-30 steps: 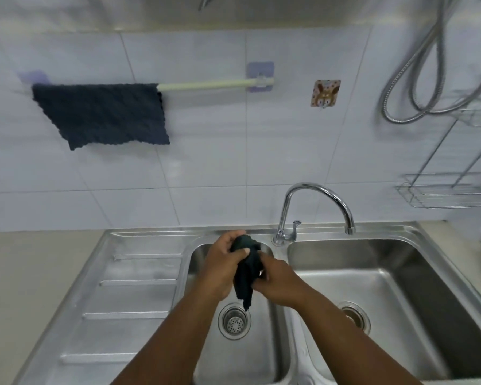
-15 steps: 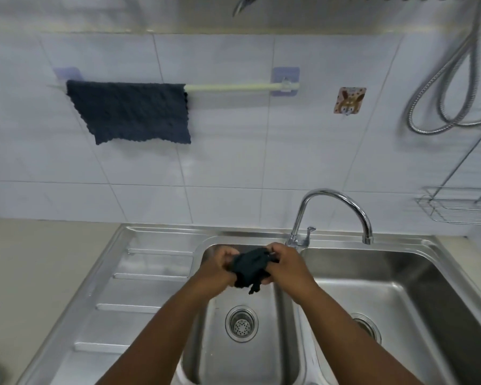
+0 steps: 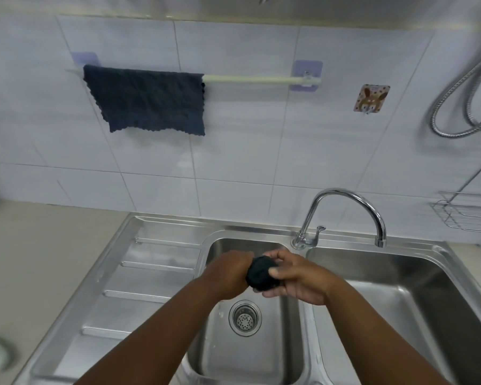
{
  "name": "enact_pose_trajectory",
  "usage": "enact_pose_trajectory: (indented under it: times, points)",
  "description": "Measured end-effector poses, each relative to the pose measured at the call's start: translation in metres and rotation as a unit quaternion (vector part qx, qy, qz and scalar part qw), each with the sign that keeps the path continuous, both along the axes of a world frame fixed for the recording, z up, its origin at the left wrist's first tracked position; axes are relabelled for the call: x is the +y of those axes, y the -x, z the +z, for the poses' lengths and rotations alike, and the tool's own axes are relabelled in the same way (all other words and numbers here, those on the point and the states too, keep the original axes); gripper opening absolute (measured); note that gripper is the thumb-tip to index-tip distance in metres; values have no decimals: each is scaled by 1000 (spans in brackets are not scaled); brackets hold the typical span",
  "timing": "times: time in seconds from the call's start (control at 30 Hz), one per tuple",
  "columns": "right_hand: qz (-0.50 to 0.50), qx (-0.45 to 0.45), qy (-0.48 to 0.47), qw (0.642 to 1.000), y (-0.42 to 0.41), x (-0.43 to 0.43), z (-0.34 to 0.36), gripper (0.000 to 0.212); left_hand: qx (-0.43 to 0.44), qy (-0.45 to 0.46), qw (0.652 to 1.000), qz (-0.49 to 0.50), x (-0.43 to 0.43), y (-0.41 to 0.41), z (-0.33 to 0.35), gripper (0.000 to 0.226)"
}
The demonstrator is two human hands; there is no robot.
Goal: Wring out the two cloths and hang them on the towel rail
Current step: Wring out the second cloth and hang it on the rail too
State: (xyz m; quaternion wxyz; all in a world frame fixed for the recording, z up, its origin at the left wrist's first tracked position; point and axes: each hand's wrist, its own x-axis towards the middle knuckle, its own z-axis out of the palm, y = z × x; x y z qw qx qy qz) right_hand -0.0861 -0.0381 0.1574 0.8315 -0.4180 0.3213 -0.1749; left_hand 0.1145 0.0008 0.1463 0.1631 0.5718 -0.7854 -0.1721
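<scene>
A dark cloth is bunched into a tight ball between both hands, above the small left basin of the steel sink. My left hand grips its left end and my right hand wraps its right side. Most of this cloth is hidden inside my fists. A second dark blue cloth hangs spread over the left half of the pale towel rail on the tiled wall. The rail's right half is bare.
A curved chrome tap stands behind the basins, its spout over the large right basin. A ribbed drainboard lies left of the sink. A wire rack and a shower hose hang at the right.
The cloth went from a hanging twist to a compact ball squeezed between my hands. The view has shifted left, so the rail and sink sit further right in frame.
</scene>
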Motion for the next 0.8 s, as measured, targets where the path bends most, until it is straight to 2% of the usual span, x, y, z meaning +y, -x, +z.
enact_pose_trajectory:
  times: [0.07, 0.1, 0.2, 0.37, 0.4, 0.47, 0.53, 0.57, 0.63, 0.7, 0.8]
  points:
    - [38, -23, -39, 998, 1, -3, -5, 75, -19, 98, 992, -75, 0, 1, 3, 23]
    - [64, -8, -30, 997, -1, -3, -7, 74, -41, 134, 985, -104, -1, 2, 6, 23]
    - [144, 114, 31, 983, -10, 0, -10, 64, -139, 206, 955, -159, -1, 6, 7, 19]
    - [129, 281, 109, 945, -26, 10, -11, 44, -237, 202, 936, -162, -5, -2, -5, 15]
    - [128, 328, 151, 924, -29, 12, -11, 41, -253, 178, 939, -150, -6, -3, -8, 15]
    - [137, 430, 263, 853, -39, 16, -13, 32, -281, 99, 948, -112, -5, -1, -9, 15]
    - [128, 491, 371, 778, -49, 23, -17, 17, -302, 35, 950, -66, -2, 2, -9, 15]
    - [111, 505, 414, 749, -51, 26, -21, 19, -308, 1, 951, -43, -2, 4, -10, 16]
    - [80, 509, 493, 701, -48, 28, -29, 18, -295, -62, 953, -9, -2, 9, -12, 18]
    - [69, 487, 591, 640, -41, 27, -36, 4, -255, -124, 959, 3, -3, 12, -15, 19]
    - [72, 453, 714, 529, -34, 30, -50, 19, -153, -248, 956, -16, -6, 11, -20, 31]
